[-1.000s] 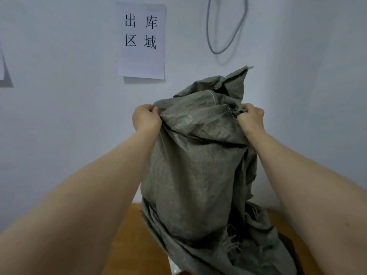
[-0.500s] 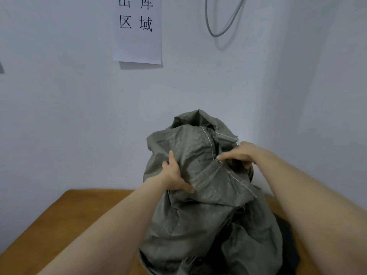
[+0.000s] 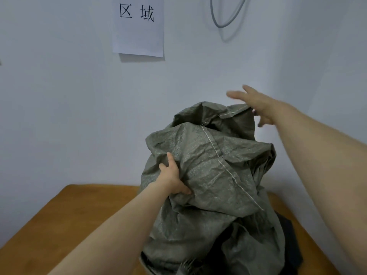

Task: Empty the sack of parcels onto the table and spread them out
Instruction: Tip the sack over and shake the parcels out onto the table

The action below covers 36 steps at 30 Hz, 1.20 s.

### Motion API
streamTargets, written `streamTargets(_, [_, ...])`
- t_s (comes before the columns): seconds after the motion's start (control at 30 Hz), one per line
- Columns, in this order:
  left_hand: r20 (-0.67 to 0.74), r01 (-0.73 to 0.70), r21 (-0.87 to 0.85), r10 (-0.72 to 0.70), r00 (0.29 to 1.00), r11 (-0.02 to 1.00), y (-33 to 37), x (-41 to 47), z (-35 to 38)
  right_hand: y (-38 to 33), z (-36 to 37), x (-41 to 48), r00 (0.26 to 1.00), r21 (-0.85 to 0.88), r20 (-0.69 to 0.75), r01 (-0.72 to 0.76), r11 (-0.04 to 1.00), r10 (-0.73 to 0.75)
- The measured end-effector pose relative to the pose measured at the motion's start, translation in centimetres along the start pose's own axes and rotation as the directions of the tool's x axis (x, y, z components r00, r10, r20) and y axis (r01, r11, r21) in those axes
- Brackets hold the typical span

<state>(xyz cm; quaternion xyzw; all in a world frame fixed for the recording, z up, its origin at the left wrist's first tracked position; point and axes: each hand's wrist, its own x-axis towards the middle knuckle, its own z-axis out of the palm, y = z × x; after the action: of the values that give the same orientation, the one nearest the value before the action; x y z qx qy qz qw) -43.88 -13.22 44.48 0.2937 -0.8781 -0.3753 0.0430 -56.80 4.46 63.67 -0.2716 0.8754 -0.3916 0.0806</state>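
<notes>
One brown table (image 3: 69, 215) abuts a white wall (image 3: 59, 116) bearing a paper sign (image 3: 139, 36).

The sack (image 3: 208, 175) is woven plastic cloth, crinkled with a dull sheen; the table (image 3: 69, 215) is smooth matt wood; the wall notice (image 3: 139, 36) is paper.

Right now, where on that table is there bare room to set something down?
The widest bare patch of the table lies left of the sack, bordered by the wall and the table's left edge. A narrow strip shows along the right edge, beside a dark item. The sack crowds the middle.
</notes>
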Motion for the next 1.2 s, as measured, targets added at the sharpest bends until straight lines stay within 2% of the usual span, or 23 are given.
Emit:
streamTargets(0.03, [-0.007, 0.011, -0.015, -0.011, 1.000, 1.000, 0.0, 0.0, 0.0, 0.4, 1.2, -0.1, 0.996, -0.028, -0.035, 0.080, 0.996, -0.081])
streamTargets(0.07, [-0.019, 0.024, -0.030, -0.025, 1.000, 0.999, 0.1, 0.0, 0.1, 0.8, 2.6, -0.4, 0.992, -0.122, 0.021, 0.129, 0.984, -0.127])
streamTargets(0.1, [-0.036, 0.039, -0.046, -0.040, 0.999, 0.998, 0.1, 0.0, 0.1, 1.3, 4.1, -0.5, 0.985, -0.228, 0.135, 0.133, 0.964, -0.104])
streamTargets(0.17, [-0.073, 0.080, -0.072, -0.086, 0.994, 0.994, 0.2, -0.1, 0.2, 3.1, 7.0, -0.3, 0.937, -0.425, 0.342, 0.090, 0.901, 0.068])
streamTargets(0.2, [-0.085, 0.108, -0.081, -0.115, 0.990, 0.991, 0.1, -0.2, 0.3, 3.9, 8.2, -0.1, 0.913, -0.502, 0.378, 0.064, 0.863, 0.153])
streamTargets(0.27, [-0.089, 0.149, -0.110, -0.159, 0.983, 0.983, -0.3, 0.1, 0.6, 5.1, 10.4, 0.3, 0.901, -0.602, 0.369, 0.047, 0.797, 0.226])
streamTargets(0.37, [-0.034, 0.104, -0.128, -0.109, 0.993, 0.986, -0.8, 0.4, 1.0, 6.4, 12.9, -0.1, 0.952, -0.731, 0.234, 0.038, 0.681, 0.198])
streamTargets(0.43, [0.018, 0.061, -0.154, -0.059, 0.998, 0.986, -0.9, 0.8, 1.1, 7.0, 13.8, -0.5, 0.979, -0.753, 0.110, -0.029, 0.657, 0.169])
streamTargets(0.5, [-0.005, 0.060, -0.190, -0.062, 0.998, 0.980, -1.0, 1.3, 0.6, 7.9, 14.3, -0.3, 0.982, -0.701, 0.039, -0.106, 0.706, 0.186])
streamTargets(0.57, [-0.138, 0.042, -0.171, -0.067, 0.988, 0.984, -1.0, 1.7, -0.4, 9.0, 14.8, -0.3, 0.970, -0.643, 0.005, -0.185, 0.744, 0.245])
streamTargets(0.63, [-0.313, 0.056, -0.151, -0.102, 0.944, 0.987, -1.1, 1.9, -1.3, 10.3, 15.2, -0.2, 0.951, -0.610, -0.013, -0.253, 0.751, 0.310])
streamTargets(0.7, [-0.406, 0.071, -0.131, -0.119, 0.906, 0.989, -1.3, 2.2, -2.0, 11.4, 15.4, -0.2, 0.954, -0.645, 0.000, -0.230, 0.729, 0.301])
streamTargets(0.83, [-0.365, 0.094, -0.187, -0.158, 0.918, 0.978, -1.1, 3.8, -2.5, 12.6, 14.4, 0.2, 0.986, -0.725, 0.067, -0.057, 0.687, 0.152])
streamTargets(1.0, [-0.255, 0.168, -0.487, -0.324, 0.911, 0.857, -0.5, 6.5, -2.7, 13.0, 12.4, 1.5, 0.997, -0.826, 0.060, 0.021, 0.563, 0.051])
streamTargets(1.17, [-0.101, 0.147, -0.742, -0.327, 0.940, 0.654, 0.3, 8.3, -1.3, 13.5, 11.8, 2.5, 0.993, -0.869, 0.071, 0.017, 0.494, 0.090])
streamTargets(1.2, [-0.101, 0.154, -0.724, -0.325, 0.940, 0.672, 0.5, 8.2, -1.2, 13.2, 11.7, 2.6, 0.993, -0.893, 0.056, 0.003, 0.449, 0.106])
